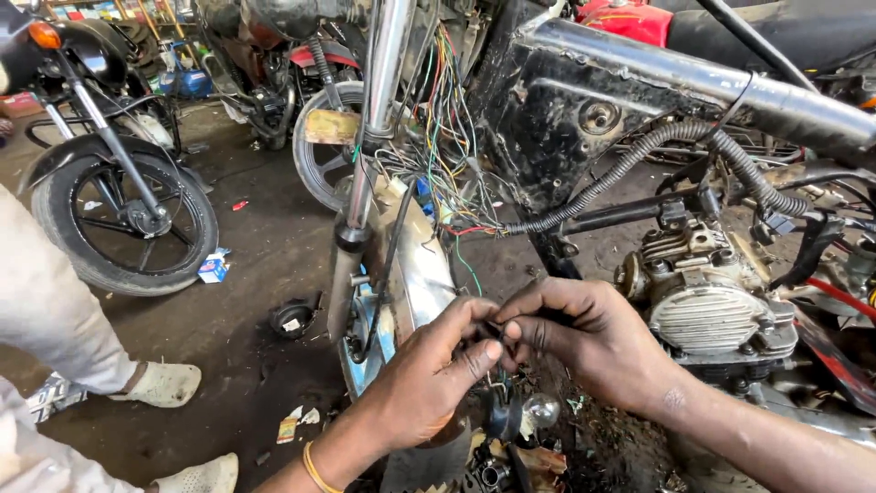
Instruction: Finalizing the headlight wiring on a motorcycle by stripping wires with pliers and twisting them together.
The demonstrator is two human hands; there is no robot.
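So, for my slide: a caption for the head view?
Both hands pinch a thin wire beside a stripped motorcycle's engine.

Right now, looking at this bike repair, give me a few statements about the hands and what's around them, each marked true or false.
1. Both hands pinch a small dark wire part between them. True: left hand, right hand, part.
2. A bulb hangs just below the hands. True.
3. The engine sits left of the hands. False: it is to their right.
4. The loose wires are all black. False: they are many colours.
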